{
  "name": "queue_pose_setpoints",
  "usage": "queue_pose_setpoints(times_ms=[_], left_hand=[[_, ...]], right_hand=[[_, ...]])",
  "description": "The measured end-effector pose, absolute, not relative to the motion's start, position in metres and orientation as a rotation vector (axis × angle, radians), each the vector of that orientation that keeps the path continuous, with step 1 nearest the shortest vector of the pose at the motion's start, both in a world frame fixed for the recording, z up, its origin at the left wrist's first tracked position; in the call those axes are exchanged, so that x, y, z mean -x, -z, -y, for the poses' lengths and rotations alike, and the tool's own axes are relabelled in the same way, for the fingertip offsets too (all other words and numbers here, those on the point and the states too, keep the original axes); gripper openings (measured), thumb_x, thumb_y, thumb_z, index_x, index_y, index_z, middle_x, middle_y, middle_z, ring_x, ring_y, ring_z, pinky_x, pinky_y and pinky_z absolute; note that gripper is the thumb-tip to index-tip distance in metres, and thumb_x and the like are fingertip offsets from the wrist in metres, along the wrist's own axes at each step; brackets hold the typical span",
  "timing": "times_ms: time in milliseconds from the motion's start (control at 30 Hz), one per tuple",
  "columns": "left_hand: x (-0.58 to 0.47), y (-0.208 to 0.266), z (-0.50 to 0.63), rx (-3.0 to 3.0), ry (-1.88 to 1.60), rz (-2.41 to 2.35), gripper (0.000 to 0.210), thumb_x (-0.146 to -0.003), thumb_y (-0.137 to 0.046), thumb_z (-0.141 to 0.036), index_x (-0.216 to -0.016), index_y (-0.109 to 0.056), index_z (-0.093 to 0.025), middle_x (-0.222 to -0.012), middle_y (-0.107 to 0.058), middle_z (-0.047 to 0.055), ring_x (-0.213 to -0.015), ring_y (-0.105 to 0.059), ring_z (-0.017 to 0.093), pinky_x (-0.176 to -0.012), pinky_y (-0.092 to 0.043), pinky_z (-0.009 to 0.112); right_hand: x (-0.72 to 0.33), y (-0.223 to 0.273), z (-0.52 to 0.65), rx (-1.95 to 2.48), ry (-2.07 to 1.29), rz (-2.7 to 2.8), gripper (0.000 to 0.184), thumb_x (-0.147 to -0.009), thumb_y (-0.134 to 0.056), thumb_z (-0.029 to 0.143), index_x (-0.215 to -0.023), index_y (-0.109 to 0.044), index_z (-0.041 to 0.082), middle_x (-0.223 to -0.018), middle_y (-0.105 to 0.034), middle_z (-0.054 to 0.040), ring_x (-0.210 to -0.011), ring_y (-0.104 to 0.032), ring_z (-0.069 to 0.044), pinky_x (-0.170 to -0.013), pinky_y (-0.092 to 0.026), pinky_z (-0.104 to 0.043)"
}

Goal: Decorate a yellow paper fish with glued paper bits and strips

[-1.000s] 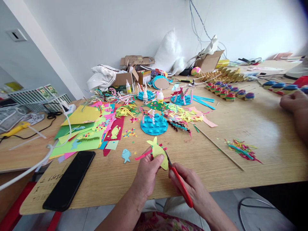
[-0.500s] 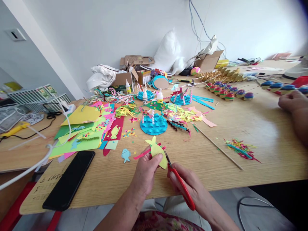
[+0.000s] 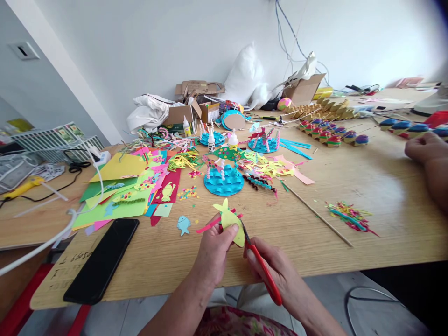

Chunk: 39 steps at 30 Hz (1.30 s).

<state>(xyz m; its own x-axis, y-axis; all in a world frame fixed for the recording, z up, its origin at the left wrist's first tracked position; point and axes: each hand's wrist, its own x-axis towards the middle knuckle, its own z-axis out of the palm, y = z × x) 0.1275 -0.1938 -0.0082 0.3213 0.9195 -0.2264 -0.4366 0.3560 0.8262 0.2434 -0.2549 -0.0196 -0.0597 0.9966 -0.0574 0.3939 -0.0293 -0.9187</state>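
My left hand (image 3: 219, 245) pinches a yellow-green paper fish (image 3: 229, 219) under the thumb, tail pointing up and away from me. A pink paper strip (image 3: 210, 225) crosses behind the fish, held in the same fingers. In my right hand (image 3: 271, 259) are red-handled scissors (image 3: 264, 270), their dark blades at the right edge of the fish; whether the blades touch the paper I cannot tell. A small light-blue paper fish (image 3: 183, 225) lies on the table left of my left hand. Beyond my hands stands a round blue base (image 3: 224, 183) with wavy paper and twisted pieces on it.
A black phone (image 3: 101, 261) lies at the front left, near coloured paper sheets (image 3: 129, 205). A wooden stick (image 3: 317, 214) and paper scraps (image 3: 350, 217) lie on the right. Glue bottles (image 3: 211, 140) stand farther back. Another person's hand (image 3: 423, 151) rests at the far right beside painted egg-carton pieces (image 3: 401, 127).
The view has shifted very slightly. Both hands, the paper fish and the scissors keep almost the same position, with the scissor handles turned a little.
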Motion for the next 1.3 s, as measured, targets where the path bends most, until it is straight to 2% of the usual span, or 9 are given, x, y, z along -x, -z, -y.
queue_pose_setpoints(times_ms=[333, 700, 933, 1133, 1300], left_hand=[[-0.1269, 0.0074, 0.1940, -0.796, -0.965, -0.775, 0.026, -0.065, -0.063, -0.023, -0.089, -0.059, -0.015, -0.076, -0.062, 0.001, -0.070, -0.054, 0.012, -0.068, -0.041, 0.022], [-0.1267, 0.0087, 0.1936, -0.801, -0.957, -0.792, 0.030, -0.064, -0.064, -0.025, -0.092, -0.059, -0.015, -0.079, -0.062, 0.002, -0.070, -0.053, 0.012, -0.067, -0.041, 0.023], [-0.1249, 0.0107, 0.1938, -0.799, -0.957, -0.804, 0.026, -0.063, -0.065, -0.026, -0.085, -0.061, -0.015, -0.071, -0.060, 0.001, -0.066, -0.052, 0.011, -0.064, -0.040, 0.022], [-0.1224, 0.0135, 0.1926, -0.751, -0.966, -0.791, 0.016, -0.064, -0.066, -0.027, -0.070, -0.058, -0.014, -0.064, -0.056, -0.001, -0.059, -0.049, 0.008, -0.058, -0.038, 0.020], [-0.1210, 0.0118, 0.1920, -0.761, -0.955, -0.788, 0.016, -0.063, -0.066, -0.026, -0.074, -0.060, -0.015, -0.066, -0.058, -0.001, -0.061, -0.051, 0.009, -0.061, -0.040, 0.021]], right_hand=[[-0.2449, 0.0193, 0.2546, 1.505, -1.086, 1.505, 0.033, -0.084, -0.038, 0.043, -0.060, -0.038, 0.019, -0.054, -0.036, 0.0054, -0.051, -0.034, -0.009, -0.047, -0.028, -0.021], [-0.2449, 0.0246, 0.2547, 1.503, -1.137, 1.453, 0.035, -0.083, -0.038, 0.047, -0.060, -0.040, 0.020, -0.049, -0.040, 0.0049, -0.048, -0.038, -0.010, -0.044, -0.029, -0.021], [-0.2447, 0.0232, 0.2545, 1.544, -1.126, 1.466, 0.039, -0.081, -0.037, 0.051, -0.057, -0.035, 0.020, -0.048, -0.038, 0.0048, -0.046, -0.036, -0.009, -0.042, -0.026, -0.021], [-0.2451, 0.0238, 0.2548, 1.552, -1.096, 1.528, 0.038, -0.084, -0.033, 0.048, -0.058, -0.036, 0.020, -0.050, -0.037, 0.0047, -0.049, -0.036, -0.010, -0.046, -0.026, -0.022], [-0.2476, 0.0191, 0.2533, 1.538, -1.112, 1.580, 0.036, -0.087, -0.031, 0.044, -0.061, -0.038, 0.019, -0.056, -0.040, 0.0045, -0.053, -0.037, -0.010, -0.049, -0.027, -0.022]])
